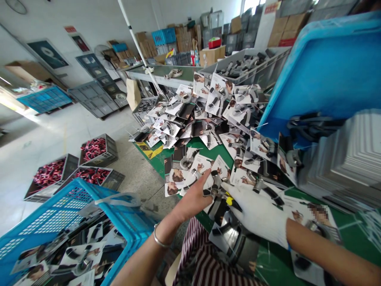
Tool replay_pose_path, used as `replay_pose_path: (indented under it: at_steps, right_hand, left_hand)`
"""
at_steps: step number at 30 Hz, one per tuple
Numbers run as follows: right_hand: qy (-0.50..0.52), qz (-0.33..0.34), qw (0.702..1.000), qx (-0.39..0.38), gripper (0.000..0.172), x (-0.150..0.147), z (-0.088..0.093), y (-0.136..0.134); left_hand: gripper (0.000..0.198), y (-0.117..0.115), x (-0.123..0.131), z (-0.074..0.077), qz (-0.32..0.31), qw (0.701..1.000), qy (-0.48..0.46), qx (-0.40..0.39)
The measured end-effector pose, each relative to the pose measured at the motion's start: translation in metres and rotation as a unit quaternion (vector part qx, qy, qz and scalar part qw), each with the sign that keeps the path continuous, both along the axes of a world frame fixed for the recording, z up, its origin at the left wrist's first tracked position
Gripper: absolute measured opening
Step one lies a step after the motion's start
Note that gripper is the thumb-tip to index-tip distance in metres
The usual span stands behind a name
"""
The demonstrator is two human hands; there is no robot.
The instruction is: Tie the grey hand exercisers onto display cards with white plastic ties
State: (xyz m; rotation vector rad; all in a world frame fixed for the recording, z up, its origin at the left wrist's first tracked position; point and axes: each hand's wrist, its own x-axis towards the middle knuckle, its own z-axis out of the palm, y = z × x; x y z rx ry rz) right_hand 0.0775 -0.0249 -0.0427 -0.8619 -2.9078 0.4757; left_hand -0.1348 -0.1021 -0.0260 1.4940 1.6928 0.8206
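My left hand (pixel 193 198), bare with a bracelet at the wrist, has its index finger and thumb around a hand grip exerciser (pixel 216 178) with grey and black handles. My right hand (pixel 256 212), in a white glove, is closed on a small yellow-handled tool (pixel 229 199) that looks like cutters. Its tip lies close to the exerciser, mostly hidden by my fingers. Below my right hand, another exerciser (pixel 233 238) lies strapped to a printed card. More carded exercisers (pixel 208 131) are heaped beyond my hands, many with thin white tie ends sticking out.
At lower left a blue crate (pixel 119 222) holds carded exercisers. A tilted blue bin (pixel 330 71) and stacked cards (pixel 354 155) stand at right. Grey crates (pixel 111 149) of red-and-black pieces sit on the floor. A grey crate (pixel 275 69) stands behind the heap on the green table (pixel 198 147).
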Motion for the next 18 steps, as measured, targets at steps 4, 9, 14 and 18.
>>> replay_pose_path:
  at_steps: [4,9,14,18]
  right_hand:
    - [0.003,-0.004,1.000,0.010,0.058,-0.003,0.006,0.000]
    - [0.000,-0.014,1.000,-0.027,0.044,-0.005,0.006,0.003]
    - [0.072,-0.018,0.990,-0.116,0.031,-0.007,-0.002,-0.004]
    - [0.148,-0.059,0.961,-0.226,0.024,-0.004,0.021,-0.022]
  left_hand:
    - [0.089,0.000,0.000,0.002,-0.001,1.000,-0.003,0.007]
    - [0.087,-0.001,0.001,-0.004,0.009,1.000,0.005,0.014]
    - [0.084,0.005,0.004,-0.011,0.052,0.998,0.014,0.014]
    - [0.070,0.010,-0.011,-0.008,0.108,0.993,-0.038,0.020]
